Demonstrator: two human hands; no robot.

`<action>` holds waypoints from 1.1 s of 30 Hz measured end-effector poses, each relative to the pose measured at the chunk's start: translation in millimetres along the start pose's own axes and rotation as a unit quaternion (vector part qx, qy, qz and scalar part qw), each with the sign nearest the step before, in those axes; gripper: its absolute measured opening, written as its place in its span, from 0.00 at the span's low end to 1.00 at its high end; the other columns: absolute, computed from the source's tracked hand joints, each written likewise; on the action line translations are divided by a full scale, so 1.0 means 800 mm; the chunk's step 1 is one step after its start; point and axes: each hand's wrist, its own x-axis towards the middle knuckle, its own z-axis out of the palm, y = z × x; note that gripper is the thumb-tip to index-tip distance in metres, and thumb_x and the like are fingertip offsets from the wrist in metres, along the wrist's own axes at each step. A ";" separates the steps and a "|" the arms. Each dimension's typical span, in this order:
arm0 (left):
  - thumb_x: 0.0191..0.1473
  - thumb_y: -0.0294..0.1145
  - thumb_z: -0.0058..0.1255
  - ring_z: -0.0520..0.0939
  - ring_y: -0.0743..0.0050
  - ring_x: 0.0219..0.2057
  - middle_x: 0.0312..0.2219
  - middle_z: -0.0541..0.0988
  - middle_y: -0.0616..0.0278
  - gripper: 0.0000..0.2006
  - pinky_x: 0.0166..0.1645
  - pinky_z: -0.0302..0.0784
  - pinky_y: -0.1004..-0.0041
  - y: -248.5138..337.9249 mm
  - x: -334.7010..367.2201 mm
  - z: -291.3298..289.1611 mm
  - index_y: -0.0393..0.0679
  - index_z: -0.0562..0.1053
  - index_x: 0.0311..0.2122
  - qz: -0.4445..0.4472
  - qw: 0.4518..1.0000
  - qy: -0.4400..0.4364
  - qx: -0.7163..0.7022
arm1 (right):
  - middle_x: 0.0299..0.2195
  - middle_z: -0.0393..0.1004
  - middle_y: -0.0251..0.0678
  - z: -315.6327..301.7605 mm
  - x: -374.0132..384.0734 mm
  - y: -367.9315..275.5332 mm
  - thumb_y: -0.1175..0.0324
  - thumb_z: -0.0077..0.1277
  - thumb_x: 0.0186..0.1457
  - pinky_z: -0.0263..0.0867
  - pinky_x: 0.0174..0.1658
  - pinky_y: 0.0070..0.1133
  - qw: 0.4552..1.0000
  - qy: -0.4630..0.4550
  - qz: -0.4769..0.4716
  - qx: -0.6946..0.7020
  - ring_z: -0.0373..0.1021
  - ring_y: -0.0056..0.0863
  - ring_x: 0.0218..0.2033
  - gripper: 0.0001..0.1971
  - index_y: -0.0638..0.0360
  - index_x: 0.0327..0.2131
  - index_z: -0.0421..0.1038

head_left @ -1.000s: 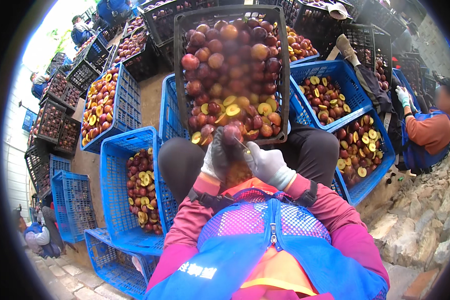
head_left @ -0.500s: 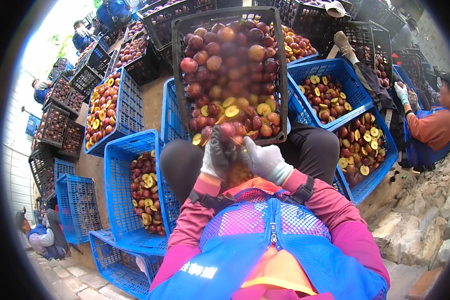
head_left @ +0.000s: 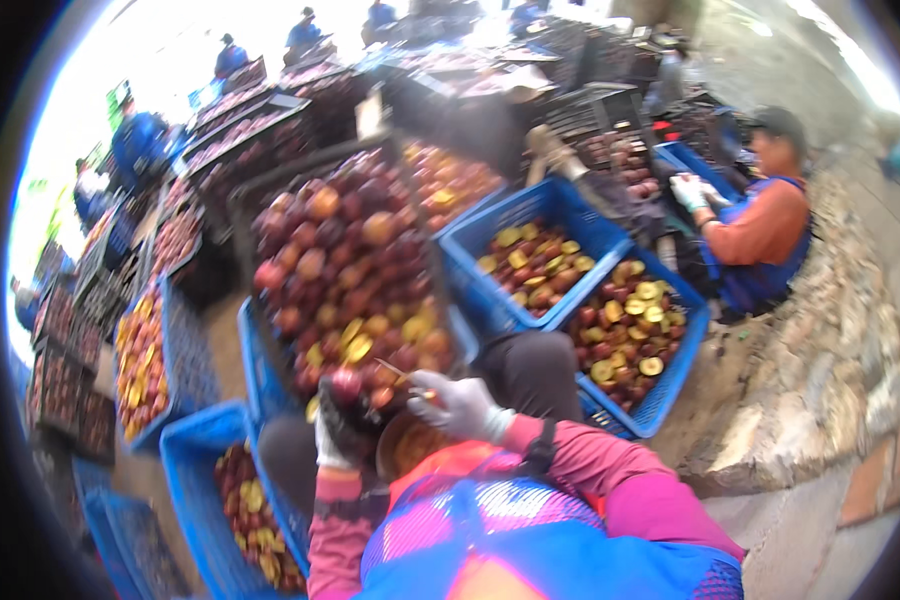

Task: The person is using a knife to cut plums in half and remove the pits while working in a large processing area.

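My left hand (head_left: 338, 435), in a dark-palmed glove, is closed round a reddish plum (head_left: 346, 386) at the near edge of the black crate. In my right hand (head_left: 462, 408), which wears a pale grey glove, is a small knife (head_left: 391, 368), its thin blade pointing toward the plum but apart from it. Whole plums (head_left: 335, 250) fill the black crate (head_left: 242, 235) before me, with a few yellow-fleshed cut halves (head_left: 356, 346) on top. A round brown bowl (head_left: 386, 452) sits in my lap under the hands, its contents blurred.
Blue crates of cut plums stand at my right (head_left: 660, 425) and left (head_left: 195, 425). A co-worker (head_left: 775, 215) in an orange sleeve and blue apron sits at the right, wearing white gloves. Stacked dark crates (head_left: 305, 125) and more people are farther back. Rough stones (head_left: 770, 400) line the right.
The view has swung to the right and up, so the crates appear shifted left and tilted. My hands have moved slightly apart, and the knife now shows clearly.
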 end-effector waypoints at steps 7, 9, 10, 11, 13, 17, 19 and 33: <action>0.70 0.55 0.56 0.85 0.73 0.45 0.48 0.84 0.64 0.27 0.47 0.85 0.70 -0.058 0.009 0.004 0.44 0.76 0.62 0.199 0.877 -0.071 0.431 | 0.30 0.83 0.30 -0.064 0.052 -0.063 0.47 0.67 0.64 0.69 0.25 0.20 0.831 -0.068 0.376 0.404 0.74 0.19 0.23 0.21 0.56 0.42 0.80; 0.72 0.56 0.52 0.87 0.72 0.44 0.49 0.85 0.63 0.27 0.43 0.86 0.70 -0.079 0.024 -0.013 0.45 0.76 0.62 0.165 0.915 -0.052 0.365 | 0.30 0.84 0.30 -0.046 0.040 -0.056 0.47 0.67 0.64 0.70 0.27 0.20 0.828 -0.047 0.369 0.420 0.76 0.18 0.25 0.20 0.56 0.40 0.80; 0.72 0.56 0.51 0.88 0.70 0.44 0.50 0.85 0.62 0.27 0.44 0.86 0.70 -0.087 0.026 -0.017 0.44 0.77 0.62 0.200 0.892 -0.053 0.402 | 0.30 0.84 0.30 -0.040 0.032 -0.050 0.47 0.67 0.64 0.70 0.27 0.19 0.845 -0.023 0.357 0.397 0.76 0.18 0.26 0.20 0.55 0.39 0.80; 0.72 0.57 0.50 0.87 0.67 0.46 0.50 0.85 0.60 0.28 0.47 0.86 0.67 -0.093 0.031 -0.020 0.43 0.76 0.61 0.154 0.931 -0.057 0.326 | 0.30 0.84 0.33 -0.032 0.026 -0.044 0.48 0.68 0.63 0.72 0.30 0.22 0.880 0.012 0.327 0.344 0.78 0.23 0.27 0.20 0.56 0.39 0.80; 0.72 0.59 0.48 0.87 0.60 0.49 0.51 0.84 0.57 0.30 0.52 0.85 0.61 -0.083 0.018 -0.021 0.41 0.76 0.61 0.089 0.983 -0.031 0.156 | 0.30 0.84 0.40 -0.016 0.030 -0.061 0.48 0.69 0.61 0.75 0.34 0.28 0.947 0.064 0.246 0.199 0.81 0.33 0.30 0.21 0.58 0.39 0.80; 0.70 0.57 0.47 0.85 0.60 0.52 0.52 0.83 0.60 0.27 0.58 0.81 0.59 -0.070 0.016 -0.047 0.46 0.76 0.60 0.051 0.975 -0.070 0.207 | 0.31 0.82 0.49 -0.005 0.038 -0.080 0.50 0.71 0.56 0.76 0.37 0.36 0.984 0.100 0.110 0.099 0.82 0.49 0.33 0.22 0.60 0.39 0.80; 0.70 0.54 0.46 0.84 0.62 0.53 0.52 0.83 0.63 0.23 0.59 0.80 0.58 -0.065 0.019 -0.063 0.49 0.76 0.59 0.062 0.924 -0.110 0.361 | 0.31 0.82 0.47 -0.001 0.033 -0.075 0.49 0.71 0.55 0.77 0.36 0.36 0.992 0.102 0.055 0.057 0.81 0.49 0.32 0.21 0.59 0.37 0.80; 0.75 0.66 0.36 0.67 0.79 0.16 0.19 0.68 0.74 0.26 0.23 0.63 0.74 0.004 -0.013 -0.081 0.55 0.73 0.37 -0.164 0.982 -0.090 -0.013 | 0.27 0.81 0.31 0.009 0.089 -0.036 0.51 0.54 0.74 0.63 0.17 0.16 0.769 -0.013 0.378 0.515 0.69 0.18 0.15 0.18 0.57 0.42 0.79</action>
